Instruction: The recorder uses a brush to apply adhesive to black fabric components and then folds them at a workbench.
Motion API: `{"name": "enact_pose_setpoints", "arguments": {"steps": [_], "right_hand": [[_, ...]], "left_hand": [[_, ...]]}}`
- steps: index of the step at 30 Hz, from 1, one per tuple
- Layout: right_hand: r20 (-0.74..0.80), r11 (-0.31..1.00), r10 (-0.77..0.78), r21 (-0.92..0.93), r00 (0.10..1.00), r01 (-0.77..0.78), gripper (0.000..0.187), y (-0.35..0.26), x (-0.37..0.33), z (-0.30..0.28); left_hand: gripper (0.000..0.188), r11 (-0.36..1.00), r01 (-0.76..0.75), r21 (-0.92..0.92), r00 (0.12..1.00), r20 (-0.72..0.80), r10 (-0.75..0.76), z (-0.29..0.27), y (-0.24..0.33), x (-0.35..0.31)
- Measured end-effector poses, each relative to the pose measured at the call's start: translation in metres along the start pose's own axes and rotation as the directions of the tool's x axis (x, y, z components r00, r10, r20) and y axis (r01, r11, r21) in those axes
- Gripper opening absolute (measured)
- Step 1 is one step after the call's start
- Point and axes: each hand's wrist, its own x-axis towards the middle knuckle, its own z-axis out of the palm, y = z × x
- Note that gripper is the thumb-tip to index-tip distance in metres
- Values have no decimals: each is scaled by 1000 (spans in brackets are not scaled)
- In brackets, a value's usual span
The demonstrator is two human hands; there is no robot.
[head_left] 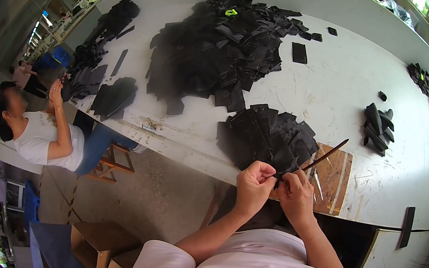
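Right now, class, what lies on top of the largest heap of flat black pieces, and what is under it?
A small yellow-green item lies on the heap of flat black pieces. White tabletop shows around it; whatever lies beneath is covered.

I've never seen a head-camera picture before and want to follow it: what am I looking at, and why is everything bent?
There is no machine here. A fisheye camera on a person's head looks down, so straight edges curve near the rim. The left hand and right hand are the wearer's own, bare, fingertips pinching dark material. A thin dark strip sticks out past the right hand; whether it is the same piece is unclear. On the white table lie a large heap of black pieces, a smaller pile nearer, and a brown board. At left, a co-worker sits.
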Motion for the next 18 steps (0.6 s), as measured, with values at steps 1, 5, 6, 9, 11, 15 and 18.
{"name": "enact_pose_setpoints", "arguments": {"steps": [1, 5, 6, 9, 11, 15, 18], "right_hand": [[1, 1000, -4, 0, 1000, 4, 15, -1, 1, -1], [-9, 996, 46, 72, 999, -45, 13, -1, 3, -1], [-50, 999, 19, 27, 999, -18, 13, 0, 3, -1], [-19, 994, 81, 76, 997, -79, 13, 3, 5, -6], [8, 978, 131, 162, 991, -130, 12, 1, 5, -10], [176, 731, 277, 600, 945, -326, 5, 14, -4, -12], [282, 520, 356, 732, 891, -440, 6, 3, -3, -20]], "left_hand": [[12, 999, 31, -18, 1000, 3, -31, -1, 2, -1], [12, 999, -26, 41, 999, -22, 27, 2, 3, -9], [11, 996, -65, 69, 998, -2, 65, 2, 4, -11], [12, 998, 33, -54, 997, 73, -30, -1, 10, -6], [13, 966, 175, -192, 978, 144, -149, -7, 15, 3], [20, 779, 488, -393, 822, 509, -258, -14, 20, 9], [23, 822, 468, -324, 804, 543, -243, -14, 20, 9]]}}
